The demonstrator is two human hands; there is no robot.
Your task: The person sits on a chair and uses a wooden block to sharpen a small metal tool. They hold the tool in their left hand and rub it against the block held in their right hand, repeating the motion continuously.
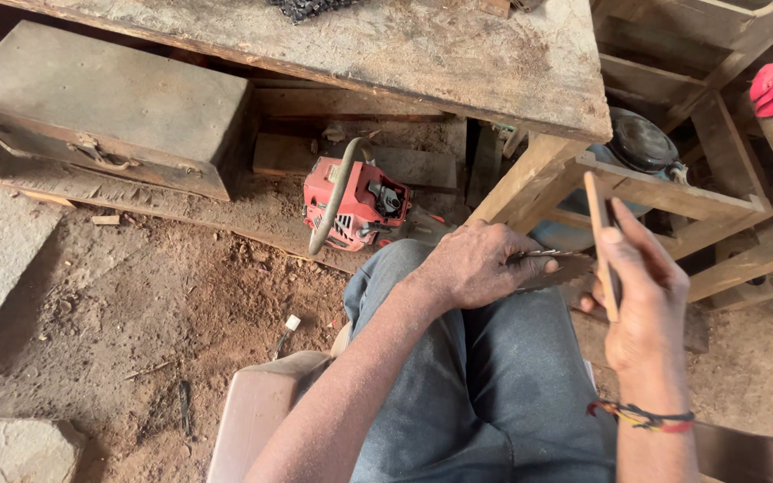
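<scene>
i have my left hand (pixel 476 266) clamped over a dark toothed metal piece (pixel 558 266) resting on my knee, and my right hand (pixel 641 295) closed on a thin flat stick (pixel 601 237) held upright just beside its tip. i judge steady pressure from the left and short, level strokes serve best. a red chainsaw body (pixel 360 206) sits on the dirt close ahead under the workbench (pixel 458 54); the wooden frame (pixel 673 192) crowds my right hand
</scene>
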